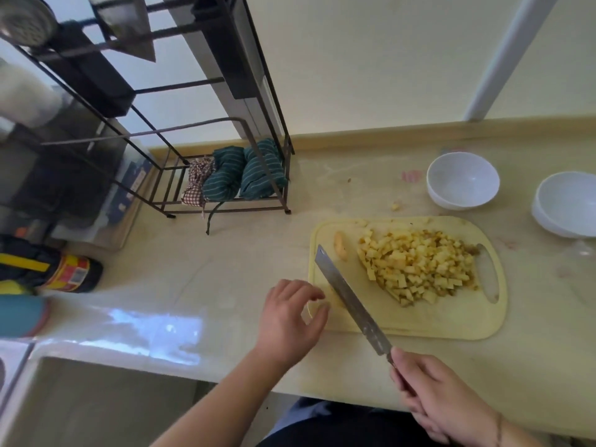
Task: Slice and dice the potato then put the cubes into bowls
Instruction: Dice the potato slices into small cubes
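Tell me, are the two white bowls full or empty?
Empty. The near bowl shows only bare white inside, as does the far bowl; the potato cubes lie on the cutting board.

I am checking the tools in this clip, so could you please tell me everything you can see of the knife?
The long, narrow, steel-bladed knife has a squared-off tip and a dull grey, scuffed blade. It slants from the right hand, which grips its mostly hidden dark handle near the counter's front edge, up and left over the pale yellow plastic cutting board. The tip lies near a small potato end piece, left of the heap of diced potato cubes. Whether the blade touches the board is unclear.
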Demonstrator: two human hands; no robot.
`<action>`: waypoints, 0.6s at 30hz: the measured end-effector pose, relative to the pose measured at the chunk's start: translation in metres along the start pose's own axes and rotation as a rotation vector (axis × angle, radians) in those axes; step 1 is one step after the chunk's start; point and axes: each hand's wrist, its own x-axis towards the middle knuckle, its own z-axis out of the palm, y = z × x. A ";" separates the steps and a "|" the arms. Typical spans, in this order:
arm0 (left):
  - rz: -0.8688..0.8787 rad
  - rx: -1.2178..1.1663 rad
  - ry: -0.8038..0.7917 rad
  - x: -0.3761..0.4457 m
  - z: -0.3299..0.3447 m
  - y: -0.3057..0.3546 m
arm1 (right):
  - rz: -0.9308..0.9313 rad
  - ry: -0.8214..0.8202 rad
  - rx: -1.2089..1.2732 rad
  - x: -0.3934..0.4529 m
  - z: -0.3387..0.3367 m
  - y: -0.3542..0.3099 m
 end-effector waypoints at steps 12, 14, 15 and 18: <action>-0.017 0.070 -0.027 -0.011 0.036 -0.001 | -0.031 0.043 -0.015 0.002 0.009 -0.013; 0.034 0.057 -0.069 -0.011 0.033 -0.004 | -0.032 0.031 0.046 -0.005 0.005 -0.013; 0.070 0.046 -0.096 -0.010 0.030 -0.006 | -0.037 0.036 0.078 -0.008 0.002 -0.012; 0.189 0.039 -0.151 0.003 0.019 -0.017 | -0.051 0.072 0.150 -0.020 -0.008 -0.005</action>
